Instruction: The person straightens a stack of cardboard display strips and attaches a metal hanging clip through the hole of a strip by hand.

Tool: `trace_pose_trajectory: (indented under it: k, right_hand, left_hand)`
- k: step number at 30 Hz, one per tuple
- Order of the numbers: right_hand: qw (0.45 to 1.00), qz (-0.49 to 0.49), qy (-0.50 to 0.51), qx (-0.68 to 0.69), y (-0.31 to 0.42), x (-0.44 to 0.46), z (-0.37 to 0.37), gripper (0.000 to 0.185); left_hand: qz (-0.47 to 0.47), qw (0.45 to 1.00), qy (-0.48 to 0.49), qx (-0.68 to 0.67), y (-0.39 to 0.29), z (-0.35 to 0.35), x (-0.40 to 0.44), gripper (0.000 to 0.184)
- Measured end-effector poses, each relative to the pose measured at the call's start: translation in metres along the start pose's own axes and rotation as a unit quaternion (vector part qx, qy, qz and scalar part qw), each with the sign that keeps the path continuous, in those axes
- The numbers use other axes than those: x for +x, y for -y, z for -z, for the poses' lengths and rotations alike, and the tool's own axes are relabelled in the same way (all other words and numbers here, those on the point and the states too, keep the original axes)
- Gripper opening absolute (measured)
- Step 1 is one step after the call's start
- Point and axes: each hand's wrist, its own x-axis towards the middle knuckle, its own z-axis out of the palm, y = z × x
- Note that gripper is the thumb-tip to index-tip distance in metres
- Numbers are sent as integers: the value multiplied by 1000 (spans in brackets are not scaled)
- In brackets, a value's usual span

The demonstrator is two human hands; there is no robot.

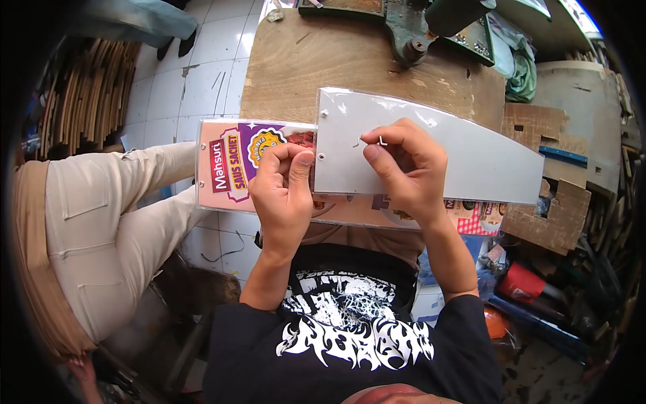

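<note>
A grey-white panel (pixel 471 151) with one curved edge and a clear film lies over a printed "Mahsuri Saus Sachet" panel (pixel 225 192). Two small metal rivets (pixel 321 157) show near the grey panel's left edge. Above the grey panel, my right hand (pixel 414 165) is closed in a pinch on a small bent metal piece (pixel 382 141). A second thin bit of metal (pixel 358 143) shows just left of those fingertips. Beside the grey panel's left edge, over the printed panel, my left hand (pixel 282 192) is closed, thumb against fingers. What it holds, if anything, is hidden.
A wooden worktable (pixel 289 64) carries a dark green machine (pixel 410 47) with trays of small metal parts (pixel 478 47) at the back. Cut brown boards (pixel 555 212) lie at right. Another person in beige trousers (pixel 94 222) stands at left, near stacked wooden strips (pixel 91 87).
</note>
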Motion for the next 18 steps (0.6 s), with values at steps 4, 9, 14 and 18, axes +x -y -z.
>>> trace_pose_trajectory:
  k: [4,9,14,18]
  right_hand:
    - [995,-76,-13,57,1,3,2,11]
    - [984,-125,-24,127,1,1,7,13]
    - [984,-110,-42,137,10,-7,22,13]
    - [993,-64,-68,77,17,-12,47,12]
  left_hand:
    - [-157,973,-52,160,-5,4,2,17]
    - [-241,958,83,129,-31,20,-7,20]
    - [-292,897,307,128,-32,-5,-15,24]
    - [-349,806,461,129,-24,-39,-32,22]
